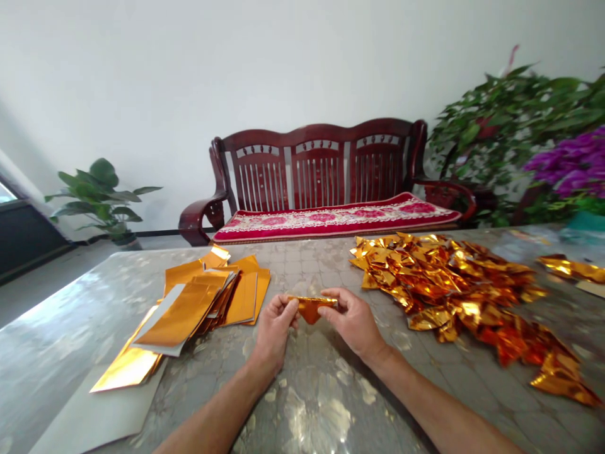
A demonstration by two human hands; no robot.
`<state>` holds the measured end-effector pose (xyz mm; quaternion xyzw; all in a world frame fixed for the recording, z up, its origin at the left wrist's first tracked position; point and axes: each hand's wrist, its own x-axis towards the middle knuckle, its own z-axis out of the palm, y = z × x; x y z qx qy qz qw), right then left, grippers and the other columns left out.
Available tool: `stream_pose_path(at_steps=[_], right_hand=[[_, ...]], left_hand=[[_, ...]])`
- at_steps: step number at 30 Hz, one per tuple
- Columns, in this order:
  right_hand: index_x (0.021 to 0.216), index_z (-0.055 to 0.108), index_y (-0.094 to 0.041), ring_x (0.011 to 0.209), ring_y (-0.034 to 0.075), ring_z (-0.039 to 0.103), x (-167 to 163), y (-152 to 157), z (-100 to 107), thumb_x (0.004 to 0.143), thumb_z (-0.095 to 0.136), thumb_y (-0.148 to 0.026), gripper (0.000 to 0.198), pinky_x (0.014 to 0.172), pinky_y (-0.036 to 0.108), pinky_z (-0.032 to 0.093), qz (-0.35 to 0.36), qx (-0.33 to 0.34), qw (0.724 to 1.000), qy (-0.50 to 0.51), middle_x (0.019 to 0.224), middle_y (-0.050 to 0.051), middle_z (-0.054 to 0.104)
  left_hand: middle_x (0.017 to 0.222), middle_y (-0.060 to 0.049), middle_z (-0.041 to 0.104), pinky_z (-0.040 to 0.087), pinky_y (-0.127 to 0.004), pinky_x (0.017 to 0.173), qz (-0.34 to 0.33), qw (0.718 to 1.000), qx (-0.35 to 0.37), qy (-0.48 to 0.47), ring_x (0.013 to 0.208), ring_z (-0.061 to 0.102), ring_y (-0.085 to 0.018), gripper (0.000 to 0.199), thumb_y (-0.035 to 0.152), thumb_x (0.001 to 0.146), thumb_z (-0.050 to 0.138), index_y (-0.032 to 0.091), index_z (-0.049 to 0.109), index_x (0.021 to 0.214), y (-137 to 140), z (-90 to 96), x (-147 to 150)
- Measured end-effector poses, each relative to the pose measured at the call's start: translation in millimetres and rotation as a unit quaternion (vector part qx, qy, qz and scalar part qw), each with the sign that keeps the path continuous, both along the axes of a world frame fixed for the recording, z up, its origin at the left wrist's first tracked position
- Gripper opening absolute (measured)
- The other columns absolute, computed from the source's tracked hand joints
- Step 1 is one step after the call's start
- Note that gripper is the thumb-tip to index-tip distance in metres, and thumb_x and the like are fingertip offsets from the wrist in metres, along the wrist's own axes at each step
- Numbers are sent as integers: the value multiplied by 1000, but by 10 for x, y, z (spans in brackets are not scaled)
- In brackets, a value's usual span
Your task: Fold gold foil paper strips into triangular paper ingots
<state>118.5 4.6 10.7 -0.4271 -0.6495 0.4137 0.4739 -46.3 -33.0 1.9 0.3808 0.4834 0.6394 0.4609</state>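
Between my two hands is a small piece of folded gold foil paper (310, 309), with a straight top edge and a point facing down. My left hand (278, 321) pinches its left end between thumb and fingers. At the other end, my right hand (352, 318) grips the paper, thumb in front and fingers behind. To the left lie stacked flat gold foil sheets (184, 312), some showing grey-white borders. A large heap of folded gold foil pieces (439, 277) spreads over the right side of the table.
The table (302, 397) has a patterned, glossy cover. A grey-white sheet (101, 403) lies at its left front. Behind stands a dark red wooden bench (316, 135) with a floral cushion (331, 219). Plants (101, 195) and purple flowers (571, 164) flank it. Clear plastic (524, 243) lies at back right.
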Motion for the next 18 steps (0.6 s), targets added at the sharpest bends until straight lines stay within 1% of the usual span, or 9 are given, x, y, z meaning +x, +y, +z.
stream_pose_path(at_steps=[3,5,8,13,18], right_hand=[[97,70,-16,62,16,60,0,12,8,71,69,-36,33,59,26,48,-7,-13,1000,25,69,1,68],[89,70,-16,61,15,58,4,15,23,72,68,-38,27,58,26,46,-14,-2,1000,28,68,1,67],[83,71,-17,62,15,58,14,22,36,73,68,-39,25,60,26,45,-30,11,999,23,70,1,68],[77,71,-17,66,16,59,34,45,27,75,66,-39,23,63,26,44,-32,3,999,12,70,2,68],[70,68,-18,61,15,55,51,28,40,78,64,-41,25,58,25,40,-30,10,999,-22,63,0,63]], left_hand=[[61,5,58,39,-16,50,12,999,-18,-47,53,49,-6,44,52,64,81,17,58,76,9,13,-42],[61,4,59,39,-15,50,16,998,-23,-56,52,48,-5,46,52,62,83,16,57,75,11,15,-53],[61,4,60,39,-15,49,15,998,-27,-59,51,48,-5,46,52,61,84,16,58,75,5,10,-45],[59,4,59,38,-16,47,13,998,-26,-54,49,47,-5,47,53,61,84,17,57,74,-2,-2,-25],[60,4,59,37,-16,47,9,999,-27,-39,49,47,-5,46,54,63,82,17,57,72,7,2,-33]])
